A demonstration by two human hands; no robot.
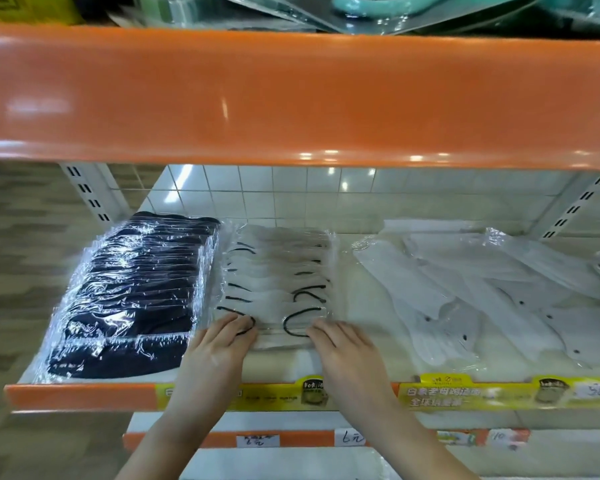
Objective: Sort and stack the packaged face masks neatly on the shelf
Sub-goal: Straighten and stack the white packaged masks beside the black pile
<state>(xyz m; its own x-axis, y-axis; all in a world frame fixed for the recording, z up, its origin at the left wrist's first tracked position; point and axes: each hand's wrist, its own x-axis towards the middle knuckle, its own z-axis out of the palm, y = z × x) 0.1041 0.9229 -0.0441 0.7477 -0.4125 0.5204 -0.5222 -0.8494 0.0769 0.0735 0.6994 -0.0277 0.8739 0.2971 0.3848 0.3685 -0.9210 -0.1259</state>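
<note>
- Head cam view: both my hands are on the middle row of masks, the white packs with black ear loops [277,285], which run front to back on the shelf [80,393].
- My left hand [219,344] lies flat, fingers straight, on the front pack's left corner, fingertips over a black loop.
- My right hand [343,344] does the same on the right corner, fingers straight and pressing, not curled round anything.
- Just left of that row, touching it, sits a tidy overlapping row of black mask packs [135,292].
- Off to the right, a loose messy spread of all-white mask packs [471,296], lying at angles.
- Yellow label strip [499,393] runs along the shelf's front edge; orange upper shelf [291,98] overhead.
</note>
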